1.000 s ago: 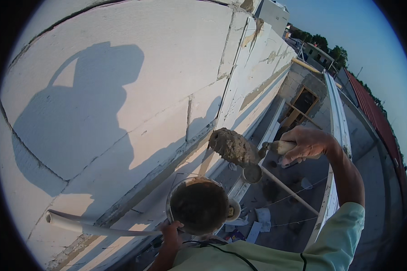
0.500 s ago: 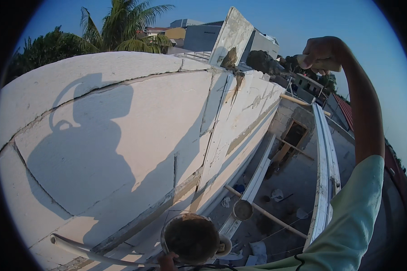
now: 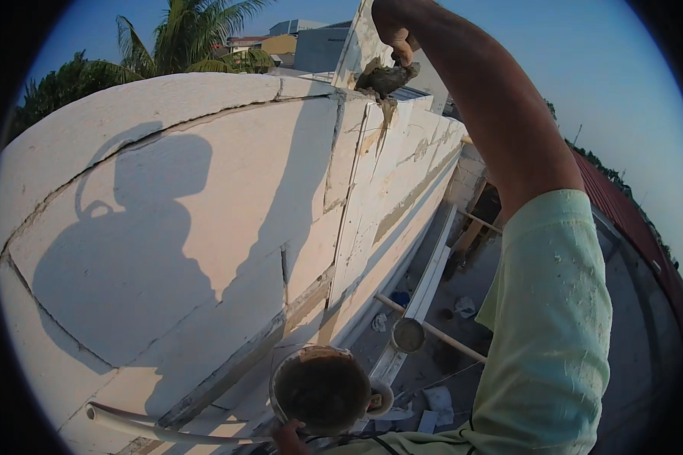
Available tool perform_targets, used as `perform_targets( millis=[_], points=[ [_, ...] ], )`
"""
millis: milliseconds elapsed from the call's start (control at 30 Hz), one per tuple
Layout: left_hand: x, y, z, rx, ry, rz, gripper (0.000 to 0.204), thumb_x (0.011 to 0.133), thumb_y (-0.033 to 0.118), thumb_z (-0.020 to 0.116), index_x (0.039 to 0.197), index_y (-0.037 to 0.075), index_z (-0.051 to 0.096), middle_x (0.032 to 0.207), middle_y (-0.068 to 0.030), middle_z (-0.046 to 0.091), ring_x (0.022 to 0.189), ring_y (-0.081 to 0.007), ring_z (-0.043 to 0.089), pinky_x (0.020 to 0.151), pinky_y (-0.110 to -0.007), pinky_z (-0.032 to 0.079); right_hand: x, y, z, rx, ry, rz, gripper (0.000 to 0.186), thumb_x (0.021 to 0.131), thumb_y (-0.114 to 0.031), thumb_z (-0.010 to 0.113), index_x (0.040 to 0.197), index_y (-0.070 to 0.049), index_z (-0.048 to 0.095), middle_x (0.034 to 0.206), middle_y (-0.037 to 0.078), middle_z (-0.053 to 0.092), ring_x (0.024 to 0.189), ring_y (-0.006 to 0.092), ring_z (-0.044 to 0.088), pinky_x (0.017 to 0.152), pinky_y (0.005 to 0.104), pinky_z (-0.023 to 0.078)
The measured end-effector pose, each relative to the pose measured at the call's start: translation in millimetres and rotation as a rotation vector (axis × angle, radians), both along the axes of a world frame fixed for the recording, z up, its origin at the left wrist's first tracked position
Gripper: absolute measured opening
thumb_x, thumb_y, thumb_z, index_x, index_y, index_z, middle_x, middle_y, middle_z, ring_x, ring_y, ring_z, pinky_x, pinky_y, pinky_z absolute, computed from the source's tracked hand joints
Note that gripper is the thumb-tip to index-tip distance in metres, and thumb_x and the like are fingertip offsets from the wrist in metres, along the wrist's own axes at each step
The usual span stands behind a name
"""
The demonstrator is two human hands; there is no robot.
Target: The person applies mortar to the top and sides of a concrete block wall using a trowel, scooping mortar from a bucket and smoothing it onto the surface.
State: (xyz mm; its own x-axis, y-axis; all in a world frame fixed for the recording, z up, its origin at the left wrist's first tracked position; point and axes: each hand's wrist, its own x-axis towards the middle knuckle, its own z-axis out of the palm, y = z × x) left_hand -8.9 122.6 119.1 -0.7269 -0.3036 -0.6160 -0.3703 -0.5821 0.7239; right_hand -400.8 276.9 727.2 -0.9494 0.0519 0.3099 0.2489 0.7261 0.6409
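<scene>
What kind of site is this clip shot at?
Most likely an outdoor building site, up on a wall under construction. The white block wall has open mortar joints, the right hand presses wet mortar onto its top, and the left hand holds a mortar bucket.

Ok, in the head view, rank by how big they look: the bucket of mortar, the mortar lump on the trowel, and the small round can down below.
1. bucket of mortar, nearest the camera
2. mortar lump
3. small round can, farthest, so its true size is unsure

We stand on an outdoor building site, high against a half-built wall of white blocks with open mortar joints. Below us lie rubble and timber; beyond, rooftops and palms.
</scene>
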Motion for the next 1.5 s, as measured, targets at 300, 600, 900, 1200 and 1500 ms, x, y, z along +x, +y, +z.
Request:
perform_targets(
  millis=[300,600,900,1200,1500],
  points=[
    [1.1,-7.7,-15.7,-0.432,0.214,-0.285,0.020,0.063,0.005,0.064,0.083,0.003,0.063,0.072,-0.0109,0.059,0.066,-0.0261,0.059,0.060,-0.035,0.047,-21.2,13.9,-15.9,-0.020,0.124,0.038,0.035,0.085,-0.023,0.071,0.117,-0.011,0.068,0.119,0.017,0.065,0.106,0.0301,0.062,0.091,0.0427,0.052],
    [7.8,-23.5,-61.8,-1.127,0.580,-0.487,0.023,0.059,0.006,0.063,0.082,0.003,0.065,0.071,-0.0179,0.061,0.072,-0.0349,0.064,0.066,-0.040,0.049,14.5,28.2,-31.1,0.306,0.138,0.148,0.038,0.085,-0.029,0.069,0.114,-0.006,0.068,0.117,0.015,0.066,0.117,0.0312,0.055,0.105,0.0533,0.033],
    [12.0,-16.4,-68.2,-0.709,0.377,-0.274,0.017,0.064,0.002,0.062,0.081,0.002,0.063,0.075,-0.0121,0.061,0.074,-0.0246,0.064,0.066,-0.035,0.050,41.4,47.3,-32.7,0.227,0.415,0.285,0.029,0.089,-0.019,0.061,0.114,-0.006,0.068,0.118,0.013,0.065,0.117,0.0271,0.056,0.101,0.0472,0.040],
    [10.2,-21.7,-46.1,0.038,-0.030,0.000,0.029,0.064,-0.002,0.060,0.093,-0.003,0.060,0.081,-0.0085,0.059,0.071,-0.0230,0.061,0.066,-0.037,0.051,110.2,98.3,-60.3,-0.262,0.375,0.269,0.041,0.079,-0.014,0.065,0.116,0.003,0.059,0.122,0.023,0.061,0.113,0.0344,0.058,0.096,0.0461,0.047],
    [8.0,-35.7,-40.2,0.030,0.013,0.028,0.020,0.066,-0.005,0.059,0.085,-0.002,0.061,0.075,-0.0045,0.058,0.064,-0.0171,0.055,0.062,-0.030,0.044,222.3,143.5,-199.0,-0.923,0.144,0.459,0.043,0.074,-0.027,0.077,0.107,-0.001,0.067,0.085,0.014,0.065,0.077,0.0218,0.062,0.074,0.0363,0.048]
  ],
)
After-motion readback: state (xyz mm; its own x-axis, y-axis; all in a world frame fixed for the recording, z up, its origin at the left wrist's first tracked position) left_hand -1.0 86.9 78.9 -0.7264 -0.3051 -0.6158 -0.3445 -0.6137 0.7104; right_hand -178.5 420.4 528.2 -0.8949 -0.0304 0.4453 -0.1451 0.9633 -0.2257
